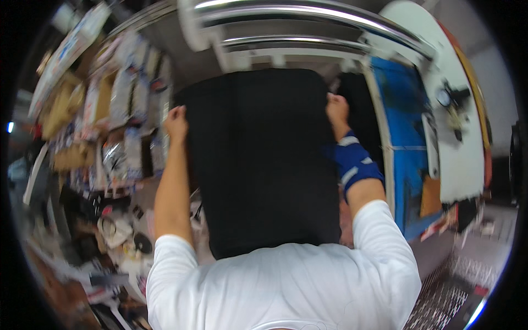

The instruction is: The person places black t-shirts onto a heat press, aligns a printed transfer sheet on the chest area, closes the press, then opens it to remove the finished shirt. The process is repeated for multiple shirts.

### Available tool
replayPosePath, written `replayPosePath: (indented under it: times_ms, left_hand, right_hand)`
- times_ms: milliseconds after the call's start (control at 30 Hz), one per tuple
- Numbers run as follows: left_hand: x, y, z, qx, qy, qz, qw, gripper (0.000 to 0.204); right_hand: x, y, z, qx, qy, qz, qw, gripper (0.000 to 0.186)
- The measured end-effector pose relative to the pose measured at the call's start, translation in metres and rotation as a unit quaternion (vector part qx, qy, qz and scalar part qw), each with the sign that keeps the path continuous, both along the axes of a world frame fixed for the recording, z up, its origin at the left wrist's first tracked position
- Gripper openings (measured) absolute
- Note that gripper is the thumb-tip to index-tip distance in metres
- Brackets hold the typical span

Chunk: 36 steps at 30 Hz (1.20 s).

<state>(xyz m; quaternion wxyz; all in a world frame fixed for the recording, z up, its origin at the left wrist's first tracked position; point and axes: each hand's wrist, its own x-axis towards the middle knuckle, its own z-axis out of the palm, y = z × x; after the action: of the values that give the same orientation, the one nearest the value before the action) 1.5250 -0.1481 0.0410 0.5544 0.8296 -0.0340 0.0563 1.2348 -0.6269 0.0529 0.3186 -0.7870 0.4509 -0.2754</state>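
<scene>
A large black panel with rounded corners [264, 165], which looks like cloth, spreads before my chest. My left hand [176, 124] pinches it near the far left corner, its fingers closed. On the opposite side my right hand [337, 110] grips the far right edge, also with bent fingers. The panel hangs fairly flat between both hands, and its near edge reaches my white shirt. A blue sleeve band with pale patches [356, 160] wraps my right forearm.
Chrome rollers [308, 19] on a white machine frame cross the far side. To the right are another black piece [360, 104], a blue surface [407, 159] and a white side plate with a gauge [444, 98]. Wrapped packages [118, 99] are stacked at left, above blurred clutter [118, 234].
</scene>
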Motion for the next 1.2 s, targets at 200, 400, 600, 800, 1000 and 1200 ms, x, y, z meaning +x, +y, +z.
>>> replayPosePath:
  times_ms: [200, 400, 600, 800, 1000, 1200]
  left_hand:
    - [-0.005, -0.003, -0.005, -0.043, 0.006, 0.027, 0.999, 0.032]
    - [-0.01, -0.027, 0.025, 0.044, -0.054, 0.029, 0.997, 0.018]
    - [0.001, -0.067, 0.094, 0.254, 0.104, -0.015, 0.961, 0.032]
    - [0.005, -0.085, 0.114, 0.329, 0.096, -0.037, 0.939, 0.024]
    - [0.006, -0.072, 0.089, 0.252, 0.05, -0.017, 0.966, 0.027]
    - [-0.113, -0.016, 0.082, 0.167, -0.119, -0.178, 0.962, 0.052]
  right_hand:
    - [-0.003, 0.003, 0.015, 0.079, -0.018, 0.001, 0.997, 0.039]
    - [0.008, -0.014, 0.025, 0.027, 0.079, -0.023, 0.996, 0.027]
    - [0.078, 0.002, 0.076, 0.064, 0.211, 0.024, 0.975, 0.049]
    - [0.079, 0.01, 0.089, 0.109, 0.183, -0.038, 0.976, 0.033]
    - [0.083, 0.018, 0.091, 0.083, 0.151, -0.04, 0.984, 0.031]
    - [-0.064, 0.088, 0.071, -0.228, 0.087, 0.188, 0.951, 0.055]
